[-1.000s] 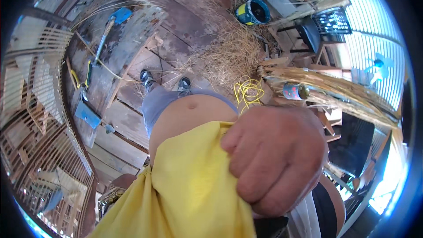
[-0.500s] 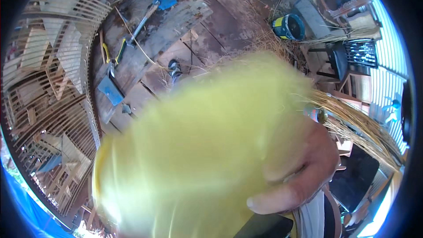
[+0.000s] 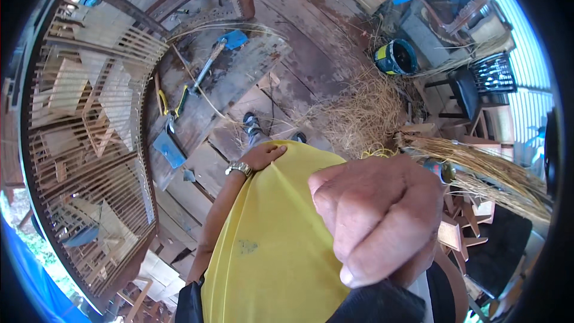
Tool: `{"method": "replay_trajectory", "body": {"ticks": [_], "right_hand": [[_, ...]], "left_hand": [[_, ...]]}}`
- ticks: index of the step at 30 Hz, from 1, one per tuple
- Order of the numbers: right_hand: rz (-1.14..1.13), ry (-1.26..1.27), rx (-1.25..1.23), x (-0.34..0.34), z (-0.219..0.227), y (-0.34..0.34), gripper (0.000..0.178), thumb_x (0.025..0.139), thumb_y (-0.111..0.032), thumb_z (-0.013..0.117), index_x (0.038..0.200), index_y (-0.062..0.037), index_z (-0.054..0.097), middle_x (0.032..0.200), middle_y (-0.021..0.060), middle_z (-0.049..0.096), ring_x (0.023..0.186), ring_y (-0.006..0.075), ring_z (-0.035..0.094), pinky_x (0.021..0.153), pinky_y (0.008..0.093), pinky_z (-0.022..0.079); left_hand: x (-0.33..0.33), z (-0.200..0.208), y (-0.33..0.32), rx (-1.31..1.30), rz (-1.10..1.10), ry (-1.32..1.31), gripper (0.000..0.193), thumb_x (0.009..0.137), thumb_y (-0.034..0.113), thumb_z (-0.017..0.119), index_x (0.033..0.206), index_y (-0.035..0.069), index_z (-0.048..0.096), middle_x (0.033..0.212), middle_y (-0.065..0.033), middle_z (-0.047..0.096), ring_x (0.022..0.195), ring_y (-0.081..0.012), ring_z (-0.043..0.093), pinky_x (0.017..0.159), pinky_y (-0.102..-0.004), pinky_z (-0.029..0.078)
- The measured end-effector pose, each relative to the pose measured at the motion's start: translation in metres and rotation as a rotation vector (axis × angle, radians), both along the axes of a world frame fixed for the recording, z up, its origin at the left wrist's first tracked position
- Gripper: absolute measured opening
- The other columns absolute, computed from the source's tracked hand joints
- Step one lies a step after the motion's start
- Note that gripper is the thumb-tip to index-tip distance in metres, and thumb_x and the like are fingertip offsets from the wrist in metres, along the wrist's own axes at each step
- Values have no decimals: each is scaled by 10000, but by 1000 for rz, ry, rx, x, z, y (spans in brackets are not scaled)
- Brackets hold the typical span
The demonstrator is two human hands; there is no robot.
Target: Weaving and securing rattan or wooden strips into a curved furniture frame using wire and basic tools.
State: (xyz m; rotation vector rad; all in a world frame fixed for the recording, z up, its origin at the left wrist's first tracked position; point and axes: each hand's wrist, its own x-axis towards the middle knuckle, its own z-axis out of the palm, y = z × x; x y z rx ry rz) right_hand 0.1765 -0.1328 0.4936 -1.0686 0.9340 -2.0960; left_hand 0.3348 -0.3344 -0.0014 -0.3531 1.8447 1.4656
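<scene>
Yellow cloth (image 3: 281, 221), worn like a shirt or apron, hangs down my front with a small dark smudge on it. My left hand (image 3: 263, 157), with a metal wristwatch (image 3: 239, 168), is closed at the lower edge, where folds run from the fingertips. Close to the camera, my right hand (image 3: 379, 215) is curled into a fist over the right side of the cloth, just above a black strap-like piece (image 3: 382, 302). Whatever its fingers hold is hidden.
A slatted wooden frame (image 3: 95, 149) stands at left. Yellow-handled pliers (image 3: 173, 110) and a long-handled tool (image 3: 209, 63) lie on boards. Loose straw-like strands (image 3: 365, 113) cover floor near a bucket (image 3: 394, 57). A strand bundle (image 3: 478, 164) and black chair (image 3: 472, 90) are at right.
The yellow cloth, raised and blurred across the view before, has dropped down my front. My left hand has come into view at its edge. My right hand has curled into a fist nearer the camera.
</scene>
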Motion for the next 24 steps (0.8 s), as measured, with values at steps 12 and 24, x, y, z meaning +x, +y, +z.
{"method": "replay_trajectory", "body": {"ticks": [12, 24], "right_hand": [[736, -235, -246, -7, -27, -49, 401, 1140, -285, 951, 1450, -77, 807, 997, 118, 894, 750, 249, 797, 658, 366, 601], [-7, 696, 1139, -29, -252, -166, 266, 1205, -266, 807, 1299, -18, 815, 1115, 214, 848, 1024, 369, 842, 937, 502, 670]], "left_hand": [[45, 24, -16, -211, 234, -37, 773, 1215, 774, 678, 1550, 110, 887, 1409, -226, 920, 1315, -392, 872, 1149, -512, 646], [92, -53, -147, -261, 442, 166, 633, 1163, 620, 826, 1467, 67, 872, 1368, -219, 923, 1257, -426, 886, 1082, -544, 683]]}}
